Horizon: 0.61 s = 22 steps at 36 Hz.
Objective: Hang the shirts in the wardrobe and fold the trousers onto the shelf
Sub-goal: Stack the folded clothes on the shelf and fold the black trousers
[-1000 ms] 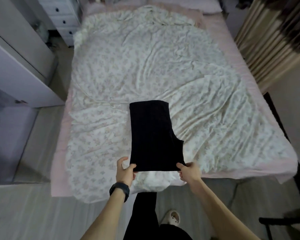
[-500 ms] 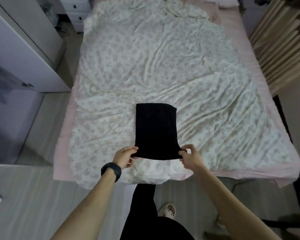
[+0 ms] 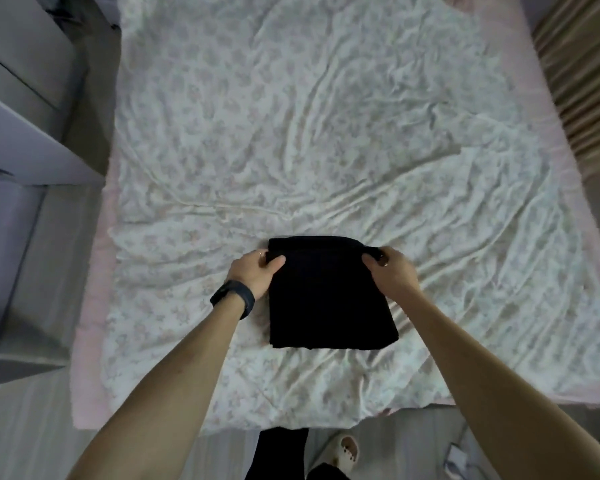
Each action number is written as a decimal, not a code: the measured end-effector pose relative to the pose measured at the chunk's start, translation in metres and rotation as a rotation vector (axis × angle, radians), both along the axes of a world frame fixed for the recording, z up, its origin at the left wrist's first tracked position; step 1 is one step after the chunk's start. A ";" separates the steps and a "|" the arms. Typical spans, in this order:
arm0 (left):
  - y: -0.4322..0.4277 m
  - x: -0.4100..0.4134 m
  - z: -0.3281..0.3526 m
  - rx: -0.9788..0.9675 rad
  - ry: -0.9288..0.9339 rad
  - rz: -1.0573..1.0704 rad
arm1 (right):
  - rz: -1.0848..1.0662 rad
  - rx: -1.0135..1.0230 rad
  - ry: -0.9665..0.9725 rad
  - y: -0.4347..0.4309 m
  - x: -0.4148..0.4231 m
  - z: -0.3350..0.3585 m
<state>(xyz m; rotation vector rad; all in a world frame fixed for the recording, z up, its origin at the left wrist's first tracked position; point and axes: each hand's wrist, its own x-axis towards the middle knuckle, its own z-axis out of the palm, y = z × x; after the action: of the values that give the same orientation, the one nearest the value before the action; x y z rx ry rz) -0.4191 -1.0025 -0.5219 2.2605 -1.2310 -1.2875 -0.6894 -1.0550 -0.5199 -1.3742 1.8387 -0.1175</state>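
Observation:
Black trousers (image 3: 326,299) lie folded into a short rectangle on the flowered bedspread (image 3: 291,133), near the bed's front edge. My left hand (image 3: 253,271) pinches the upper left corner of the folded layer, thumb on top. My right hand (image 3: 392,271) pinches the upper right corner the same way. Both hands sit at the far edge of the bundle. A dark band wraps my left wrist. No shirt is in view.
White wardrobe panels (image 3: 25,140) stand along the left side of the bed, with a strip of floor between. Beige curtains (image 3: 582,81) hang at the right. My legs and a pale slipper (image 3: 347,452) are on the floor at the bed's foot.
Both hands lifted the near edge of the trousers and carried it away from me onto the far edge, halving the length. The camera moved closer over the bed.

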 end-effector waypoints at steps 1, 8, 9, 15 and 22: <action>-0.009 0.002 -0.008 0.013 -0.023 -0.012 | 0.016 0.005 0.035 -0.008 0.001 -0.008; -0.063 0.003 -0.070 0.105 -0.127 -0.109 | -0.004 0.170 0.005 -0.057 0.000 -0.070; -0.067 0.002 -0.074 0.116 -0.146 -0.127 | -0.014 0.165 0.001 -0.060 0.000 -0.077; -0.075 -0.006 -0.102 0.110 -0.225 -0.080 | -0.010 0.075 -0.016 -0.068 0.012 -0.105; -0.079 -0.019 -0.133 0.120 -0.276 0.029 | 0.017 -0.016 0.013 -0.076 0.019 -0.128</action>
<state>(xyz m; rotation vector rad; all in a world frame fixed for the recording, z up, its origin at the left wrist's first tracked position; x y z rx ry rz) -0.4381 -1.0815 -0.6550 2.6023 -1.2297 -1.0931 -0.6703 -1.1306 -0.6482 -1.4041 1.8404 -0.1142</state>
